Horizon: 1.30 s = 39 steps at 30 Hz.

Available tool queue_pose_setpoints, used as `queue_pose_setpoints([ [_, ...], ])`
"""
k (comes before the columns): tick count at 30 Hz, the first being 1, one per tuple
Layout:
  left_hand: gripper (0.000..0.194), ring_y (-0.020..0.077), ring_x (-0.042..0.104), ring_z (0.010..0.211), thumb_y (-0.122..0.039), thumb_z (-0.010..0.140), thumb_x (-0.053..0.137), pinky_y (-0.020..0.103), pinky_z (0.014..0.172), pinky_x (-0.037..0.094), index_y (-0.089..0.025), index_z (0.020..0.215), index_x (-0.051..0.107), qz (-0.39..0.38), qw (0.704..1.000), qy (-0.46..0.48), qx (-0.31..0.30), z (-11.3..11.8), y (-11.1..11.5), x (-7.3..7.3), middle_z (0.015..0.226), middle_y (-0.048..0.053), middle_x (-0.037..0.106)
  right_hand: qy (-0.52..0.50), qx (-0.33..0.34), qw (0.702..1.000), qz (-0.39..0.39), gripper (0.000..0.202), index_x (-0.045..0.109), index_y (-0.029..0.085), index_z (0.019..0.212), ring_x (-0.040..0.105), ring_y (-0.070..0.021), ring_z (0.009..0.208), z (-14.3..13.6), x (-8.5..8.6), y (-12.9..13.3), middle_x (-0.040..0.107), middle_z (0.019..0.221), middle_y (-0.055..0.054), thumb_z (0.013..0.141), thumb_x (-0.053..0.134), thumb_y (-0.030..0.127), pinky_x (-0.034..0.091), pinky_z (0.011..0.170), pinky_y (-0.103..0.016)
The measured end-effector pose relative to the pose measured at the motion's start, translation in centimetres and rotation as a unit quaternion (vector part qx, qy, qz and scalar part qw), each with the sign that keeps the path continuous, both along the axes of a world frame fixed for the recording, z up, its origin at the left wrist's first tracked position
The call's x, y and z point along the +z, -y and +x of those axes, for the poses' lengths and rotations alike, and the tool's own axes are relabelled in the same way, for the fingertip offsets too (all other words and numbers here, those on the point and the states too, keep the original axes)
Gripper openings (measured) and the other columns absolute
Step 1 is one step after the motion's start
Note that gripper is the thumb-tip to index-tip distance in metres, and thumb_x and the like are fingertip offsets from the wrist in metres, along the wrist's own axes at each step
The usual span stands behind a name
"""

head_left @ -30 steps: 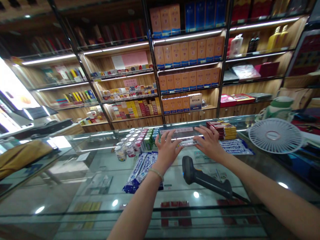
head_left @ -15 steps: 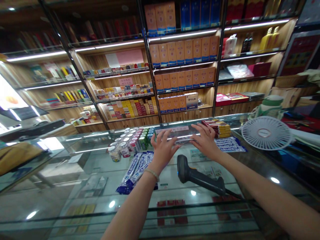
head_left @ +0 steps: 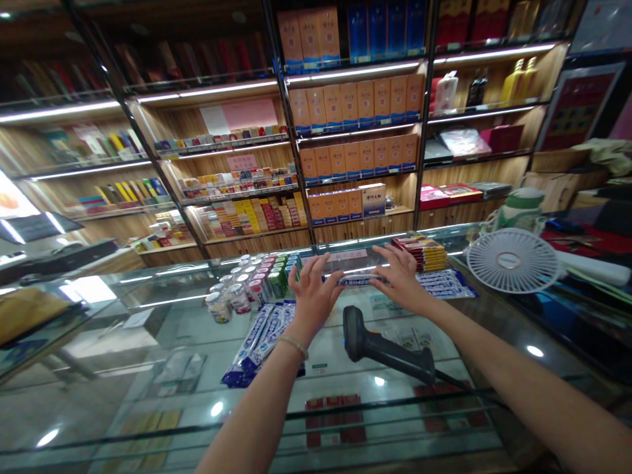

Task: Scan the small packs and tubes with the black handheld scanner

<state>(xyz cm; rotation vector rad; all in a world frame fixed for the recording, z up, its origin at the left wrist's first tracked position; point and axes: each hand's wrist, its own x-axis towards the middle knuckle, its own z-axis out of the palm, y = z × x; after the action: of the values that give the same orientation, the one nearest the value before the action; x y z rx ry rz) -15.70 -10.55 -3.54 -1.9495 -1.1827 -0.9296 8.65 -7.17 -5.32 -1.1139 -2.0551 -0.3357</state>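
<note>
A long blue-and-white stick packet spans the gap between my hands above the far part of the glass counter. My left hand has its thumb at the packet's left end, the other fingers raised and curved. At the right end, my right hand grips with thumb and fingertips, partly hidden. Below them a black barcode scanner lies on the glass. Several similar blue-and-white packets lie left of my left wrist. Beyond my right hand is another row of such packets.
Small cans and jars stand in a group at left. Red-and-yellow packs are stacked at the back. A white fan and green-topped jug stand at right. Shelves of boxes rise behind the glass counter.
The packet's printed side now shows more clearly between my hands. My hands hold nearly the same pose, and the whole view has shifted slightly.
</note>
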Motion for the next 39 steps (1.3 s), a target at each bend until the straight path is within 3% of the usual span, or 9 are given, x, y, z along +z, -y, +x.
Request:
queue_pose_setpoints([
  [5,0.017,0.0307,0.045,0.138,-0.044,0.09,0.068,0.057,0.12,0.009,-0.036,0.105,0.073,0.008,1.0,0.0,0.006,-0.1,0.0,0.1,0.148,0.005,0.057,0.004,-0.009,0.999,0.037,0.023,0.069,0.028,0.102,0.03,-0.031,0.147,0.0,0.3,0.3,0.045,0.155,-0.009,0.095,0.057,0.046,0.018,0.117,-0.057],
  [9,0.017,0.0316,0.044,0.139,-0.042,0.09,0.068,0.058,0.119,0.012,-0.036,0.104,0.073,-0.004,1.0,0.012,0.016,-0.3,0.1,0.4,0.149,0.006,0.055,0.024,-0.027,0.996,0.08,0.035,0.065,0.026,0.112,0.029,-0.0327,0.147,0.4,0.7,0.5,0.044,0.153,-0.012,0.091,0.062,0.054,0.014,0.12,-0.055],
  [20,0.018,0.0323,0.044,0.139,-0.041,0.089,0.068,0.061,0.119,0.012,-0.035,0.105,0.073,-0.007,1.0,0.001,0.01,-0.6,-0.3,0.6,0.15,0.007,0.054,0.051,-0.048,0.99,0.124,0.026,0.065,0.026,0.107,0.031,-0.0319,0.146,1.2,0.8,-0.2,0.045,0.152,-0.012,0.09,0.065,0.046,0.014,0.12,-0.054],
  [24,0.018,0.0323,0.046,0.138,-0.042,0.088,0.069,0.061,0.121,0.009,-0.035,0.105,0.073,-0.004,1.0,-0.026,-0.001,-0.1,-0.5,1.8,0.148,0.006,0.056,0.066,-0.06,0.988,0.125,0.027,0.066,0.027,0.109,0.03,-0.0336,0.146,2.1,1.8,-0.3,0.043,0.155,-0.011,0.089,0.066,0.045,0.013,0.12,-0.057],
  [28,0.02,0.0334,0.043,0.141,-0.04,0.085,0.073,0.062,0.123,0.008,-0.033,0.104,0.072,-0.014,0.999,-0.039,-0.023,1.7,-0.4,4.2,0.154,0.006,0.051,0.089,-0.084,0.982,0.144,0.029,0.066,0.028,0.111,0.026,-0.034,0.148,4.3,3.4,-0.1,0.041,0.157,-0.01,0.088,0.068,0.046,0.009,0.121,-0.059],
  [33,0.019,0.0335,0.039,0.144,-0.036,0.084,0.074,0.064,0.122,0.009,-0.031,0.102,0.07,-0.014,0.995,-0.071,-0.062,6.0,-0.4,6.8,0.157,0.006,0.047,0.079,-0.12,0.973,0.18,0.029,0.066,0.028,0.111,0.027,-0.0326,0.148,8.3,4.5,1.0,0.042,0.155,-0.01,0.089,0.068,0.048,0.011,0.121,-0.058],
  [39,0.017,0.0343,0.038,0.145,-0.035,0.082,0.076,0.065,0.122,0.013,-0.026,0.096,0.07,-0.032,0.994,-0.075,-0.079,11.8,-0.6,6.8,0.157,0.008,0.047,0.071,-0.162,0.972,0.156,0.027,0.067,0.027,0.113,0.028,-0.0334,0.147,13.2,3.9,2.3,0.043,0.155,-0.01,0.09,0.066,0.043,0.009,0.121,-0.057],
])
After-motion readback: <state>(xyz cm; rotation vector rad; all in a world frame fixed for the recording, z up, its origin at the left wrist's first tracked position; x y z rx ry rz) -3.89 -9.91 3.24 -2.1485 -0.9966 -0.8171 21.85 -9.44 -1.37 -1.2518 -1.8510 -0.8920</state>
